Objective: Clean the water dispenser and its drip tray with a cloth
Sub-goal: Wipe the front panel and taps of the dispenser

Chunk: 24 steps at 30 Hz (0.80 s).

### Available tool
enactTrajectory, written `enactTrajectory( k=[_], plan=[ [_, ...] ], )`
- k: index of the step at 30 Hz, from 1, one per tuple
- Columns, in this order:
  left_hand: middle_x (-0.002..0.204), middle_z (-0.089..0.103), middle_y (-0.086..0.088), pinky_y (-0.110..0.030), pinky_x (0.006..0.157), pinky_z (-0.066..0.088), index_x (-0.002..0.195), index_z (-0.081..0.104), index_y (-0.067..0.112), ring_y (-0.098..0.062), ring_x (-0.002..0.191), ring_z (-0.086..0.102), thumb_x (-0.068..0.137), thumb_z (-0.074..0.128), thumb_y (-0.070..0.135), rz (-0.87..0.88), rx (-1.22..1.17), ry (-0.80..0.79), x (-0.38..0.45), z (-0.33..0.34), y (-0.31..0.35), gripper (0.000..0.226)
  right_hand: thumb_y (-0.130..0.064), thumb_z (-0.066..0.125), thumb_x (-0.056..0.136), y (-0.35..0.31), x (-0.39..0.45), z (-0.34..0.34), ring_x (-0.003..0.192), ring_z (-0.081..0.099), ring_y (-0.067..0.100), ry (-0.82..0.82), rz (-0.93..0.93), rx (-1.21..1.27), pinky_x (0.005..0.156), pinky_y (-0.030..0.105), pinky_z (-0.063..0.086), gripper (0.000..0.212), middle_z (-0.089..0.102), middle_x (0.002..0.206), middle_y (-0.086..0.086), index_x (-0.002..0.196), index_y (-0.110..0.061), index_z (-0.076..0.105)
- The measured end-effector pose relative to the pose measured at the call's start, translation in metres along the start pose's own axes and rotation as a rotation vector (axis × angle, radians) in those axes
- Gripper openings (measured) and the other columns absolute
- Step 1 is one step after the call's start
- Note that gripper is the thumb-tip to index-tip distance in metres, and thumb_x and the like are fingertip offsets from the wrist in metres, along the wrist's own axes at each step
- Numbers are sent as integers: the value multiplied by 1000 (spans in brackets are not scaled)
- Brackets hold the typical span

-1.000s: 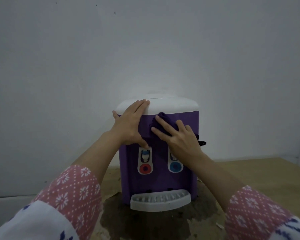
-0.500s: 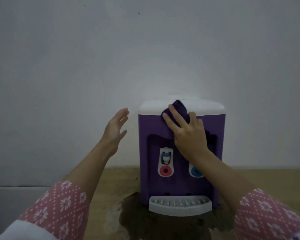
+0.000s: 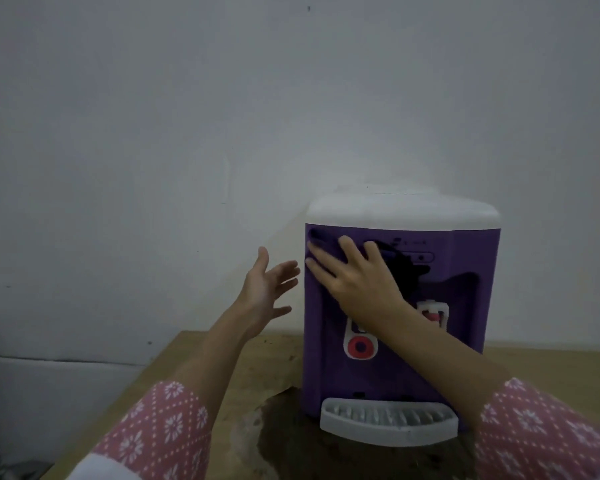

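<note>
A purple water dispenser (image 3: pixel 465 306) with a white top stands on a wooden table against the wall. Its white drip tray (image 3: pixel 388 422) sticks out at the bottom front. My right hand (image 3: pixel 355 278) presses a dark purple cloth (image 3: pixel 404 265) flat against the upper left of the dispenser's front, above the red tap (image 3: pixel 360 346). Most of the cloth is hidden under the hand. My left hand (image 3: pixel 267 289) hovers in the air just left of the dispenser, fingers spread, holding nothing.
The wooden table (image 3: pixel 205 368) has a dark wet patch (image 3: pixel 281 441) in front of the dispenser. Its left edge runs diagonally at the lower left. A plain white wall (image 3: pixel 222 116) rises right behind the dispenser.
My left hand has come off the dispenser's top and now hangs free beside it. My right hand has slid the cloth from the top edge down and to the left across the front.
</note>
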<state>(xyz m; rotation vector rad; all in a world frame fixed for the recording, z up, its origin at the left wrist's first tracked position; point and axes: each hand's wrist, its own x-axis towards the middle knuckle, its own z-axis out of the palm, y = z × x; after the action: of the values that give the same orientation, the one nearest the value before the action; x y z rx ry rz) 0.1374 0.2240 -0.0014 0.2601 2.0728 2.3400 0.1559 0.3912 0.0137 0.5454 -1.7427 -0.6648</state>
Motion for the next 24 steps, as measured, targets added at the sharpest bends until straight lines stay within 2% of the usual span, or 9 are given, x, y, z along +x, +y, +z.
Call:
enactTrajectory(
  k=[3,6,9,12,14,18,20,22,24],
  plan=[
    [140,46,-1,-51,108,26,129,49,16,-16,130,39,90,2,63,-35,-18,-23,3,-5,-9,77,-26,70,65,7,11,2,99,61,23,31,114,2,72,34,50,45,62,122,-6,110,-26,66],
    [134,50,2,-53,109,25,113,57,22,-16,126,42,88,-1,66,-62,-20,-94,5,-7,-17,77,-22,70,66,8,19,4,99,61,27,49,229,27,71,35,50,49,60,126,-3,114,-23,63],
    [129,52,6,-52,106,26,106,60,29,-12,119,47,87,-3,66,-61,-51,-119,6,-8,-25,76,-31,71,64,-9,4,8,99,62,22,16,63,31,72,33,51,50,61,124,-8,114,-27,64],
    [130,53,9,-52,105,25,112,59,29,-11,121,46,87,-3,66,-67,-108,-123,5,-11,-33,78,-36,70,64,-25,-24,9,100,62,18,-88,-203,57,73,31,51,48,62,121,-11,111,-31,66],
    [127,55,12,-53,104,24,114,59,29,-9,121,46,87,-4,66,-61,-111,-133,5,-11,-36,79,-38,72,63,-19,-29,8,100,62,17,-112,-265,39,73,31,51,47,63,121,-10,109,-31,67],
    [128,54,12,-55,103,23,111,60,32,-8,121,46,87,-3,66,-53,-77,-130,6,-8,-36,75,-26,67,65,5,-7,6,97,61,24,-5,5,39,70,34,50,42,64,119,-5,107,-26,68],
    [127,55,11,-55,103,24,109,60,32,-10,121,46,87,-1,67,-55,-76,-128,7,-8,-35,74,-26,65,67,1,4,8,96,61,26,14,114,42,71,35,50,43,63,122,-2,110,-24,66],
    [127,54,10,-55,104,24,109,60,33,-11,120,47,87,0,67,-56,-76,-133,8,-9,-36,72,-29,68,67,-13,7,12,98,58,26,2,123,71,72,35,49,46,61,124,-3,113,-24,64],
    [129,51,11,-54,104,25,115,55,32,-11,118,46,87,0,67,-60,-81,-134,8,-11,-36,71,-32,70,66,-30,1,17,99,58,23,-36,9,89,72,33,50,46,63,121,-5,111,-25,64]
  ],
)
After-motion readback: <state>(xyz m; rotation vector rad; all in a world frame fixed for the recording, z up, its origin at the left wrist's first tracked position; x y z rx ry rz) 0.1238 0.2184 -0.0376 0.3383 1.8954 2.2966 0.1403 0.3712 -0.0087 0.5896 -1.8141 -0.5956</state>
